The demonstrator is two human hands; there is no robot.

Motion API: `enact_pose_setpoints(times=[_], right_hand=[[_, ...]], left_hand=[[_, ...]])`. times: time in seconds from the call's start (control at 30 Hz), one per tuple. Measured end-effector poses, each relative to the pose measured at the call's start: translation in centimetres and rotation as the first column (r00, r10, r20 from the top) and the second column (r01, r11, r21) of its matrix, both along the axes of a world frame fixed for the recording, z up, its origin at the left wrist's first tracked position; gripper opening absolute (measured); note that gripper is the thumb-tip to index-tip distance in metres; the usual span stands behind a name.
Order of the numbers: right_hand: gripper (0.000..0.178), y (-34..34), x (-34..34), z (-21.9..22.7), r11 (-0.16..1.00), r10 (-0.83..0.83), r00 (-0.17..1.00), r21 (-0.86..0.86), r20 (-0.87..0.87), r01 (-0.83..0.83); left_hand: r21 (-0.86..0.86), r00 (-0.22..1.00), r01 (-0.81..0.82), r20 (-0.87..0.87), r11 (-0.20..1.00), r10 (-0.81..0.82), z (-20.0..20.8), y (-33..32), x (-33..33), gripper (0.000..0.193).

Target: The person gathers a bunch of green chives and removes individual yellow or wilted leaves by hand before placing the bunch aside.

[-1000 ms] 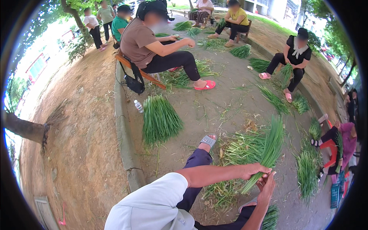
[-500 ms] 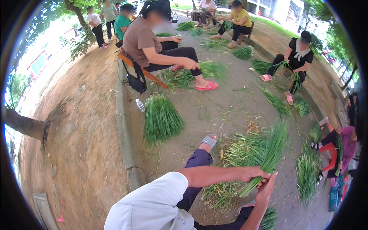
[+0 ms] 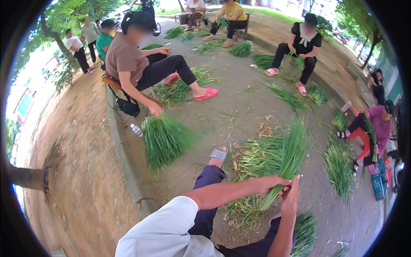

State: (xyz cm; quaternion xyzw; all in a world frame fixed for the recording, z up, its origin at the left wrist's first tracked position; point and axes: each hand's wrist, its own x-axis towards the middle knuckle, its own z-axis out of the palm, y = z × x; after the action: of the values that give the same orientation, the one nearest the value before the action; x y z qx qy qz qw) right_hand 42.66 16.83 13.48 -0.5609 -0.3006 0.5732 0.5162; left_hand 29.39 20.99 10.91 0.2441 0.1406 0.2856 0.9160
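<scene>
A thick bundle of long green chives (image 3: 294,145) slants up and away in front of me, its pale cut ends pointing down toward my legs. My left hand (image 3: 271,184) is closed round its lower stems. My right hand (image 3: 291,193) presses against the same stems from the right, fingers partly hidden behind them. Beneath and beyond the bundle lies a loose pile of chives (image 3: 259,160) with pale stalks. Yellowish trimmings (image 3: 246,210) are scattered between my feet. Beside my right leg is another green bunch (image 3: 305,233).
Left of me, a seated co-worker (image 3: 128,55) holds a blurred bunch over a large stack of chives (image 3: 160,141). A plastic bottle (image 3: 136,130) stands near the curb (image 3: 124,158). Further chives (image 3: 339,167) lie to my right. Other seated people sort bunches along the path.
The view has swung slightly right. The co-worker at the left has brought a bunch back to the large stack. My hands keep hold of the bundle in nearly the same pose.
</scene>
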Motion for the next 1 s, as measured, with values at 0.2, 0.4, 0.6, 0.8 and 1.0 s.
enact_pose_setpoints(times=[0.2, 0.4, 0.6, 0.8, 1.0], right_hand=[[0.058, 0.0, -0.3, 1.5, 0.999, -0.016, 1.000, -0.046, 0.027, 0.017], [0.043, 0.6, 0.5, 0.3, 0.993, -0.106, 0.992, -0.050, -0.063, 0.103], [0.027, 1.6, 2.1, 0.0, 0.991, -0.106, 0.969, -0.106, -0.222, 0.084], [0.025, 2.7, 4.4, -1.0, 0.977, -0.189, 0.962, -0.138, -0.196, 0.164], [0.016, 5.2, 5.1, -3.1, 0.972, -0.217, 0.964, -0.121, -0.154, 0.199]], left_hand=[[-0.006, 0.980, 0.114, -0.165, 0.993, -0.113, -0.2, -1.1, 0.3, 0.015], [-0.010, 0.963, 0.173, -0.206, 0.985, -0.172, 0.4, -2.1, 0.9, 0.017], [0.010, 0.899, 0.368, -0.259, 0.930, -0.353, 0.0, -3.3, -0.1, 0.020], [-0.080, 0.866, 0.462, -0.175, 0.884, -0.468, -0.9, -3.5, -0.1, 0.024], [-0.088, 0.856, 0.463, -0.214, 0.882, -0.471, -0.4, -3.7, -0.9, 0.019]])
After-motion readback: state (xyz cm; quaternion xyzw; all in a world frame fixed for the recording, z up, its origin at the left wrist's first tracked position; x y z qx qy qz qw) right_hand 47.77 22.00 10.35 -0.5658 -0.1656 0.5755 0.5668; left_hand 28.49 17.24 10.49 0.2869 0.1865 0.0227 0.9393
